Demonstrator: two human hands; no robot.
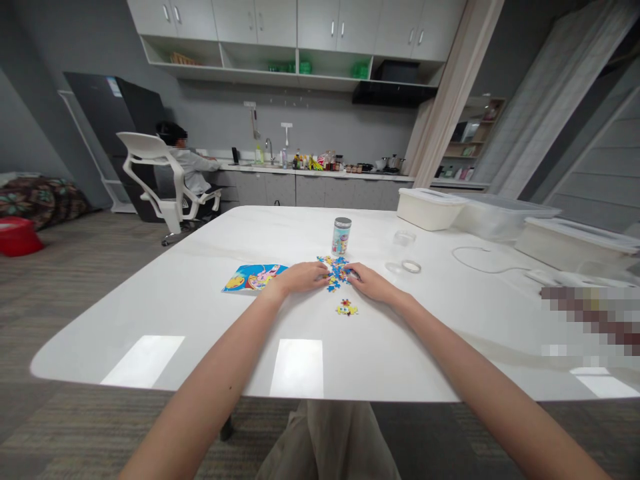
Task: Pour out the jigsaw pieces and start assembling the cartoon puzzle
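Observation:
A loose pile of small blue and yellow jigsaw puzzle pieces (338,272) lies on the white table between my hands. My left hand (306,277) reaches in from the left, its fingers stretched out at the pile's edge. On the right, my right hand (371,281) has its fingertips drawn together at the pieces, seemingly around one small puzzle piece. Closer to me sits a small joined cluster of yellow pieces (347,308) with a red bit on top. Behind the pile an upright printed tin can (341,237) has a silver lid. A colourful cartoon picture sheet (253,277) lies partly behind my left forearm.
A clear plastic lid (404,237) and a ring (411,267) lie right of the can. Storage boxes (431,208) line the table's right side, with a white cable (470,267) before them. Beyond the table, a person (193,167) sits on a white office chair (150,160).

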